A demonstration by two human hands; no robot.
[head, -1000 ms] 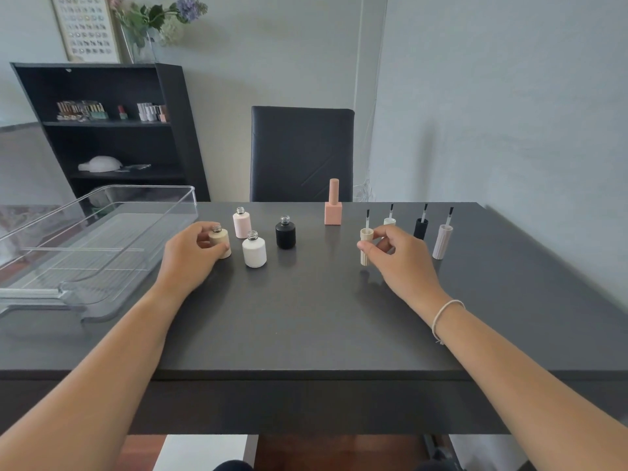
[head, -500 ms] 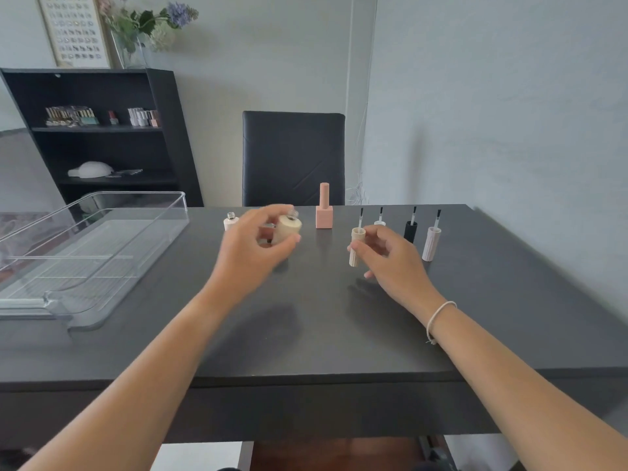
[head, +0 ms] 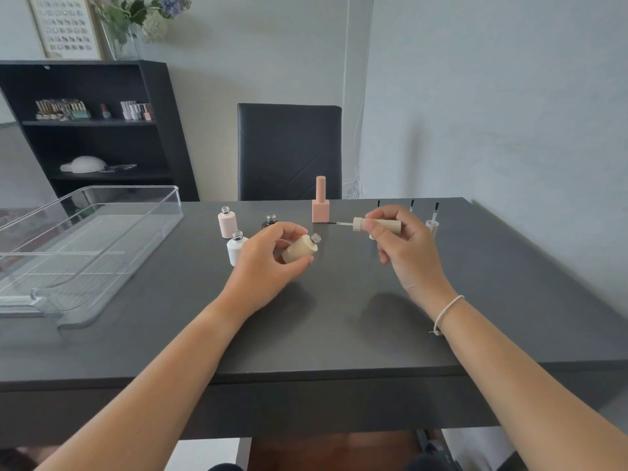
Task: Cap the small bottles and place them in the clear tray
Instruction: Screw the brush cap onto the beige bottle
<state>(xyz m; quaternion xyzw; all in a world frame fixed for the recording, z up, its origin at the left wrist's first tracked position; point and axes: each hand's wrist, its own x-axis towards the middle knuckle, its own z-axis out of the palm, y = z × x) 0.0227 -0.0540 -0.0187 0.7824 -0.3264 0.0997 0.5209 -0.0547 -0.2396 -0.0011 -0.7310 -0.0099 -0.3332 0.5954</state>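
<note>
My left hand [head: 268, 263] holds a beige bottle [head: 300, 249] above the table, tilted with its open neck toward the right. My right hand [head: 402, 246] grips a beige brush cap [head: 375, 224] lying level, its brush tip pointing left at the bottle neck, a short gap apart. On the table stand an uncapped pink bottle [head: 227, 223], an uncapped white bottle [head: 236, 248] and an uncapped black bottle [head: 271, 220], partly hidden by my left hand. A capped pink bottle [head: 320, 202] stands behind. The clear tray [head: 102, 239] sits at the left.
Other brush caps stand upright behind my right hand, one whitish cap [head: 432, 223] showing at its right. A black chair [head: 289, 151] is behind the dark table [head: 339, 328]. A black shelf [head: 95, 130] stands at the back left.
My left hand carried the beige bottle from the bottle group toward the centre and tipped it. My right hand lifted the beige brush cap off the table and turned it level, brush pointing left.
</note>
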